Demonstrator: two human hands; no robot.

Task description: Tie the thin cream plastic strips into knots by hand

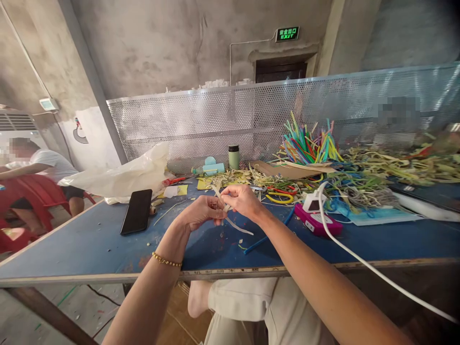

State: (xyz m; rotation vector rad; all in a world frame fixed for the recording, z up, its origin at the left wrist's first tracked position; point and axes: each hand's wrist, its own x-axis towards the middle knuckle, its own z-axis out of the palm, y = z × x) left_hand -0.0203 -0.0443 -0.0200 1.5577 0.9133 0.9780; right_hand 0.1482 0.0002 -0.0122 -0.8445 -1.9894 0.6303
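My left hand (206, 212) and my right hand (241, 200) meet over the middle of the blue table (201, 256). Between them runs a thin, pale strip (240, 229), perhaps dried leaf or paper. One end rises above the fingers, and the other trails down to the right. Both hands pinch it, with the fingertips closed and partly covering the grip. Just to the right, a blue pipe cleaner (258, 245) lies on the table beneath my right forearm. A heap of pale green strips (233, 179) lies beyond the hands.
A black phone (136, 212) lies left. A green bottle (234, 157) stands at the back, near bundled colourful pipe cleaners (309, 143). At right are a magenta box (318, 221), a white cable (345, 247) and a blue face mask (381, 216). A perforated metal screen (187, 124) borders the table.
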